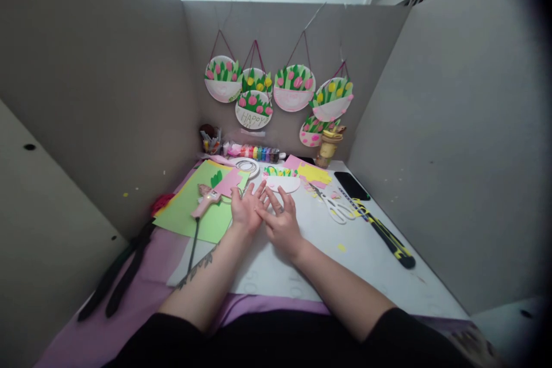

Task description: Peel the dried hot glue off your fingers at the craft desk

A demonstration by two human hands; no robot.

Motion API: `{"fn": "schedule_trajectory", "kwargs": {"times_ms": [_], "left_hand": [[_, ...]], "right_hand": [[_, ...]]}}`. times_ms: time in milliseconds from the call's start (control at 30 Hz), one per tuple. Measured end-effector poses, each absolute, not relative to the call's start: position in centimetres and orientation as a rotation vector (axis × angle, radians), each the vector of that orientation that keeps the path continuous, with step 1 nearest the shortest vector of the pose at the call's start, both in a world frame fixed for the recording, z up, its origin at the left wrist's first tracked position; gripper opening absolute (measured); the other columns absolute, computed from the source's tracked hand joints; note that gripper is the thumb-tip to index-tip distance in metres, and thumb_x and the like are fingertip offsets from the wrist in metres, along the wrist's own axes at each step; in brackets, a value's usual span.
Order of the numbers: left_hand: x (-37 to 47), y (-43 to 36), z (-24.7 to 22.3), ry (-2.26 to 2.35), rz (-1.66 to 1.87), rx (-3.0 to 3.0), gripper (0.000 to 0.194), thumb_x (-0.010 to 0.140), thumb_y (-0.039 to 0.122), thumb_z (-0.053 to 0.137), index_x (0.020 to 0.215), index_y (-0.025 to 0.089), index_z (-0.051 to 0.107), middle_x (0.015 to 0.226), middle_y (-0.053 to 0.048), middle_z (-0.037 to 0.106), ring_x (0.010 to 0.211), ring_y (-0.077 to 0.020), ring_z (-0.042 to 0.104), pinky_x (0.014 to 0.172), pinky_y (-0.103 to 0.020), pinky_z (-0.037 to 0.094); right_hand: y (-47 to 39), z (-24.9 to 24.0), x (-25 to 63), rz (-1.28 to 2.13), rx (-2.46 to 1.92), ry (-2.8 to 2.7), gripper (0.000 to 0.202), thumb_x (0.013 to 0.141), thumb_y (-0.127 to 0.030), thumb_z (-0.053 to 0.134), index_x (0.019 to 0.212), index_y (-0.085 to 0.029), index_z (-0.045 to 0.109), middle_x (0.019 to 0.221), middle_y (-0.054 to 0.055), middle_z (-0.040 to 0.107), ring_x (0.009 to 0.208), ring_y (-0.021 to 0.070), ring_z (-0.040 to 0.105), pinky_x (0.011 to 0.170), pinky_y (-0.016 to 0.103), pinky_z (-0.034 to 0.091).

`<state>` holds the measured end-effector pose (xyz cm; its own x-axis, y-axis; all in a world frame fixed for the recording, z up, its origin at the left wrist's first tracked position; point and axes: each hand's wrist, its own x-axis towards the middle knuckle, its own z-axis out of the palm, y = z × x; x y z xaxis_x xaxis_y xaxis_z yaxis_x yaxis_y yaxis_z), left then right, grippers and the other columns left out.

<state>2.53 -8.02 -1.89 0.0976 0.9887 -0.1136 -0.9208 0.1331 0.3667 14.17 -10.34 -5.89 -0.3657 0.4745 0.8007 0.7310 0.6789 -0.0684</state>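
Observation:
My left hand is turned palm up above the white board, fingers spread and holding nothing. Against its palm and fingers rests my right hand, its own fingers apart; I see nothing held in it. Just beyond both hands lies a white paper-plate pocket with paper tulips and green leaves. To the left, a pink glue gun with a dark cord rests on light green paper. A piece of pink paper lies close to my left fingertips.
White-handled scissors, a black phone and a black-and-yellow cutter lie to the right. Paint bottles, a tape roll and a brown jar stand behind. Decorated plates hang on the grey back panel.

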Motion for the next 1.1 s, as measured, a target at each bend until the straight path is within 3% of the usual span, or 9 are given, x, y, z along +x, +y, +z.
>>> {"fn": "schedule_trajectory", "kwargs": {"times_ms": [133, 300, 433, 567, 767, 933, 1100], "left_hand": [[2.53, -7.95, -1.94, 0.345, 1.421, 0.213, 0.075, 0.086, 0.074, 0.024, 0.143, 0.024, 0.029, 0.136, -0.018, 0.053, 0.115, -0.0296, 0.06, 0.09, -0.051, 0.051], [2.59, -8.02, -1.79, 0.372, 1.431, 0.229, 0.079, 0.087, 0.072, 0.024, 0.145, 0.02, 0.028, 0.137, -0.02, 0.052, 0.118, -0.0291, 0.058, 0.091, -0.046, 0.051], [2.62, -8.12, -1.74, 0.355, 1.425, 0.229, 0.079, 0.086, 0.073, 0.022, 0.147, 0.022, 0.025, 0.136, -0.019, 0.053, 0.117, -0.0305, 0.059, 0.091, -0.051, 0.05], [2.59, -8.12, -1.84, 0.364, 1.418, 0.228, 0.08, 0.086, 0.073, 0.024, 0.147, 0.02, 0.025, 0.136, -0.02, 0.053, 0.12, -0.0307, 0.056, 0.09, -0.049, 0.051], [2.5, -8.02, -1.96, 0.355, 1.417, 0.254, 0.081, 0.086, 0.074, 0.021, 0.147, 0.021, 0.023, 0.137, -0.019, 0.053, 0.118, -0.031, 0.057, 0.09, -0.051, 0.051], [2.5, -8.04, -1.84, 0.375, 1.421, 0.256, 0.079, 0.086, 0.073, 0.022, 0.145, 0.021, 0.027, 0.137, -0.02, 0.052, 0.12, -0.0304, 0.057, 0.088, -0.047, 0.052], [2.6, -8.09, -1.74, 0.359, 1.416, 0.225, 0.076, 0.086, 0.073, 0.022, 0.144, 0.023, 0.028, 0.136, -0.019, 0.052, 0.117, -0.0308, 0.058, 0.09, -0.052, 0.05]], "right_hand": [[-10.28, -5.96, 14.15, -0.357, -0.87, -2.052, 0.038, 0.078, -0.017, 0.062, 0.111, -0.033, 0.071, 0.155, 0.003, 0.034, 0.144, 0.0309, 0.019, 0.111, 0.052, 0.023], [-10.05, -5.94, 14.29, -0.41, -0.932, -2.014, 0.04, 0.077, -0.014, 0.062, 0.111, -0.033, 0.071, 0.156, 0.001, 0.031, 0.144, 0.0319, 0.018, 0.111, 0.052, 0.023], [-10.15, -5.97, 14.42, -0.396, -0.818, -2.055, 0.037, 0.077, -0.017, 0.063, 0.109, -0.033, 0.072, 0.157, 0.001, 0.029, 0.144, 0.0316, 0.018, 0.112, 0.053, 0.022], [-10.18, -5.96, 14.4, -0.4, -0.911, -2.026, 0.042, 0.077, -0.016, 0.062, 0.114, -0.034, 0.069, 0.156, 0.003, 0.033, 0.145, 0.0318, 0.016, 0.111, 0.054, 0.023], [-10.48, -5.79, 14.3, -0.32, -0.84, -2.034, 0.037, 0.075, -0.013, 0.062, 0.104, -0.032, 0.074, 0.155, 0.001, 0.033, 0.143, 0.0325, 0.021, 0.112, 0.053, 0.025], [-10.41, -5.75, 14.23, -0.358, -0.913, -2.023, 0.044, 0.076, -0.013, 0.061, 0.115, -0.032, 0.069, 0.154, 0.003, 0.035, 0.144, 0.0327, 0.019, 0.111, 0.054, 0.026], [-10.42, -5.69, 14.31, -0.332, -0.894, -2.05, 0.038, 0.076, -0.016, 0.062, 0.109, -0.033, 0.072, 0.154, 0.0, 0.036, 0.144, 0.0319, 0.019, 0.112, 0.053, 0.024]]}}
